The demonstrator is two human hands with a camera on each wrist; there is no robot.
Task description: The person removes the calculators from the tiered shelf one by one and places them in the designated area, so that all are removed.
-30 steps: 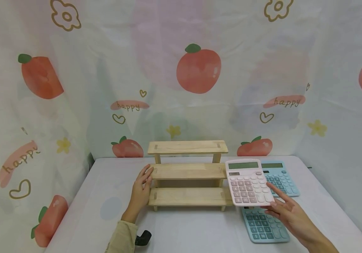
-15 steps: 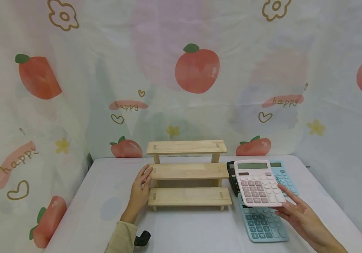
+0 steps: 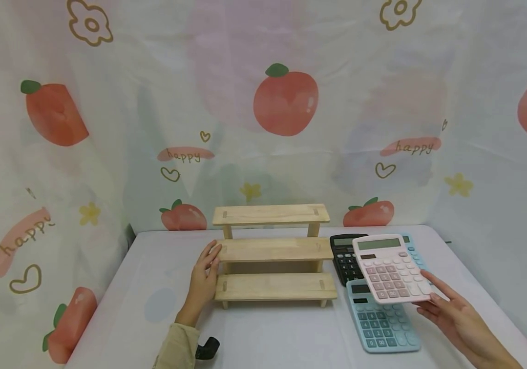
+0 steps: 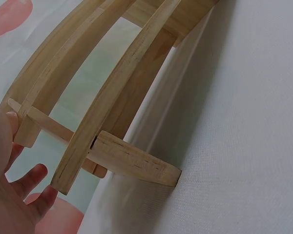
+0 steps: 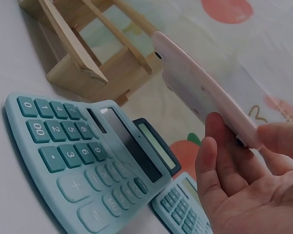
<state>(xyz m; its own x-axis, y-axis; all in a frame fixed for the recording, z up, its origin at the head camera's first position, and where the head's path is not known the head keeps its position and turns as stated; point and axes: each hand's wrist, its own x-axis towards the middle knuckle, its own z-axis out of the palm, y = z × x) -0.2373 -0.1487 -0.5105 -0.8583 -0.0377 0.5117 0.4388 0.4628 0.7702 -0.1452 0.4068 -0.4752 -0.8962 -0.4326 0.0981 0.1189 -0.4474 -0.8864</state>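
Observation:
My right hand [image 3: 447, 310] holds a pink calculator [image 3: 392, 269] by its lower right edge, tilted up above the table. In the right wrist view the thumb and fingers [image 5: 219, 146] pinch the pink calculator [image 5: 200, 83] from both sides. Under it lie a blue calculator [image 3: 380, 323] and a black calculator [image 3: 345, 259]. My left hand [image 3: 205, 279] rests with straight fingers against the left end of a three-tier wooden shelf [image 3: 272, 249]. The left wrist view shows that shelf [image 4: 112, 97] close up, with my left hand [image 4: 10, 195] beside its end.
A second blue calculator [image 5: 185, 209] lies farther back, mostly hidden behind the pink one. The white table [image 3: 268, 338] is walled by a fruit-print cloth on three sides. A small black object [image 3: 208, 347] sits by my left sleeve.
My right hand has carried the pink calculator to the right, away from the shelf, uncovering the black calculator. The left hand has stayed on the shelf's end.

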